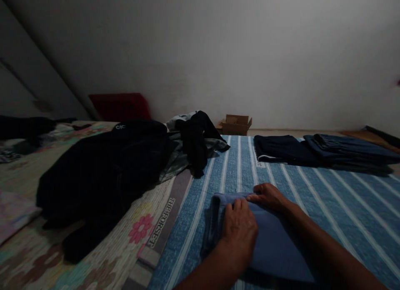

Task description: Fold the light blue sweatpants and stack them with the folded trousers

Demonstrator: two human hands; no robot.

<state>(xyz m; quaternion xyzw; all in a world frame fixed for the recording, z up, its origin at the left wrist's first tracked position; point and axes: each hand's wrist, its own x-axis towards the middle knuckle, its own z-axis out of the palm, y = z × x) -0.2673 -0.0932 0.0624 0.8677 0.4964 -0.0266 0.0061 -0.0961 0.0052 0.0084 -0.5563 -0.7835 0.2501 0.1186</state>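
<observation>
A folded blue garment (271,244) lies on a blue mat with white stripes (328,198) right in front of me. My left hand (239,229) rests on top of the garment near its far edge, fingers curled over the cloth. My right hand (268,196) lies at the garment's far right corner, fingers bent and pressing on the fold. Both forearms reach in from the bottom of the view.
A heap of black clothes (103,173) lies to the left on a flowered sheet (28,256). More dark garments (196,140) sit behind it. Two folded dark stacks (312,150) rest at the mat's far right. A small cardboard box (236,124) and a red cushion (120,106) stand by the wall.
</observation>
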